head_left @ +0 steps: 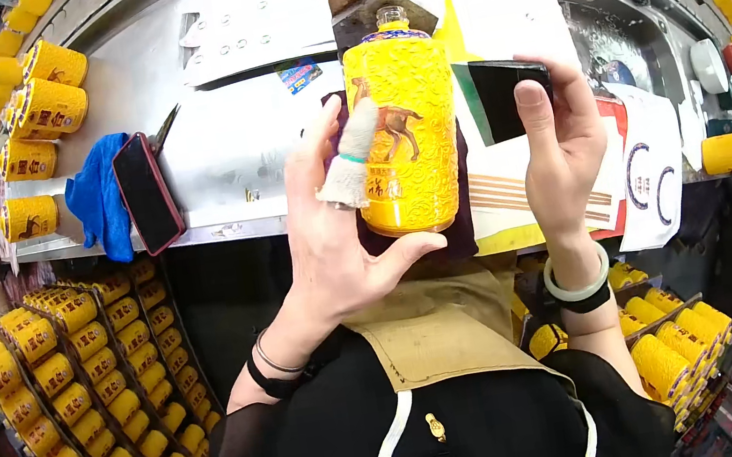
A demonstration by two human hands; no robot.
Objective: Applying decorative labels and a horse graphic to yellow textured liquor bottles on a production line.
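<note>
At frame centre the left hand (338,233) clamps the bottle (403,128) loosely and the right hand (561,138) pinches a dark pad (507,94); the glazed bottle could slip onto the tabletop (232,154).

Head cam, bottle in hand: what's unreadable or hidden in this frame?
- Head view: back of the yellow bottle faces away; its lower left edge is covered by the left hand.
- Black card: its right end is hidden under the right hand.
- Bottle mouth: too small to tell whether it is capped.
- Crate of yellow bottles: blurred and cut off by the fisheye rim.
- Phone: screen dark.
</note>
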